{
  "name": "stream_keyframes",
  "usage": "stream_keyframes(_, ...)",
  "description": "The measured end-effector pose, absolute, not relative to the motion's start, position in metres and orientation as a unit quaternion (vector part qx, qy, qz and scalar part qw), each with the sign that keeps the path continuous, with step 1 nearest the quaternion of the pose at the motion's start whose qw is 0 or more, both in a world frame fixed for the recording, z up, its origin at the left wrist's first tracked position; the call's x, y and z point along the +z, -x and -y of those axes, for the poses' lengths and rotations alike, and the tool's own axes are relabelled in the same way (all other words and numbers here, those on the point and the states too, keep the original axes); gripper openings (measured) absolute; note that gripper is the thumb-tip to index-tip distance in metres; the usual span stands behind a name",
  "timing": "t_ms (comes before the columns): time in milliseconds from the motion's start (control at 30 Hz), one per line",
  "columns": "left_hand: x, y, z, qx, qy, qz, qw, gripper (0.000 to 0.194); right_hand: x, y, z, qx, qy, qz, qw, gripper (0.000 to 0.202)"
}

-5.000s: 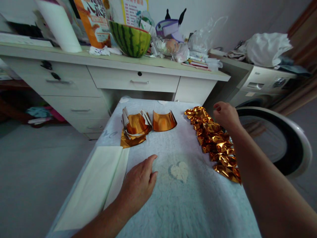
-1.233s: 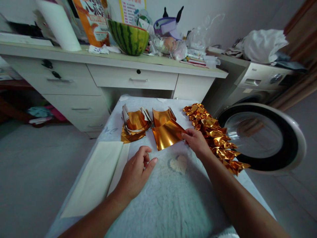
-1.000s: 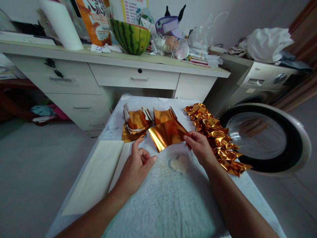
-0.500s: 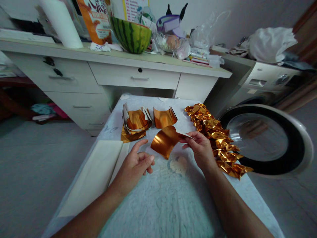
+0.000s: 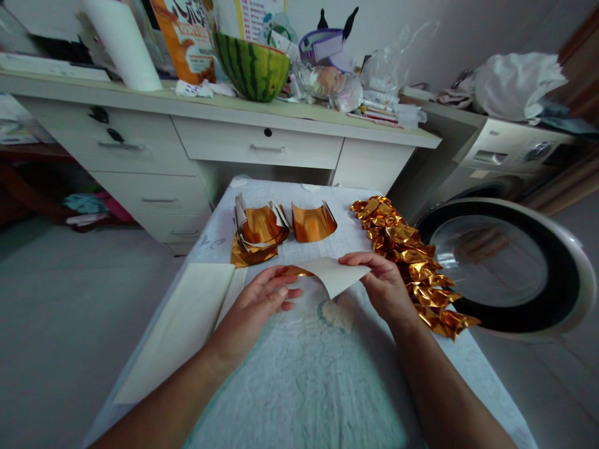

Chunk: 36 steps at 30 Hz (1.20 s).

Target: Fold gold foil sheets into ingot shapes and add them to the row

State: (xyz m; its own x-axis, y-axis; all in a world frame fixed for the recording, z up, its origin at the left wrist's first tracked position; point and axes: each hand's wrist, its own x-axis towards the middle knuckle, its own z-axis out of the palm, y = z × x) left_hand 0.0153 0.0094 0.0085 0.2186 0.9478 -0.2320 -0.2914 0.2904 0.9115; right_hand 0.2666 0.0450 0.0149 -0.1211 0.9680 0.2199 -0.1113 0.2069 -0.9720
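Note:
A curved sheet of gold foil paper, its white back mostly showing, is held above the cloth-covered table. My right hand pinches its right end. At its left end, my left hand touches the gold edge with fingers partly spread; whether they grip it is unclear. Beyond the hands, a stack of curled gold sheets sits at the left, with a single curled gold sheet beside it. A row of several folded gold foil pieces runs along the table's right side.
White paper lies along the table's left edge. Behind stands a desk bearing a cut watermelon, a paper roll and plastic bags. A washing machine's open round door is close to the table's right side.
The sheet has turned over from gold side to white side. My left hand has moved up to its left end, and my right hand still holds the other end.

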Motion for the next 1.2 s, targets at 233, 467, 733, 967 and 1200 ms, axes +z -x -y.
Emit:
stream_keyframes(233,0.006,-0.015,-0.012,0.494,-0.361,-0.44,0.657,0.039,0.033,-0.275,-0.039,0.561,0.304,0.686,0.349,0.027)
stream_keyframes(467,0.001,-0.016,-0.013,0.484,-0.441,-0.507,0.561,0.06,0.027,-0.268,-0.04,0.59,0.247,0.737,0.219,0.033)
stream_keyframes(733,-0.01,-0.013,-0.016,0.487,-0.47,-0.531,0.509,0.072,0.018,-0.265,-0.04,0.611,0.237,0.721,0.226,0.027)
stream_keyframes(967,-0.002,-0.016,-0.011,0.465,-0.46,-0.531,0.539,0.06,0.021,-0.267,-0.037,0.607,0.281,0.701,0.246,0.02)
stream_keyframes(1200,0.006,-0.018,-0.003,0.446,-0.427,-0.511,0.598,0.092,0.017,-0.265,-0.038,0.597,0.307,0.684,0.286,0.016)
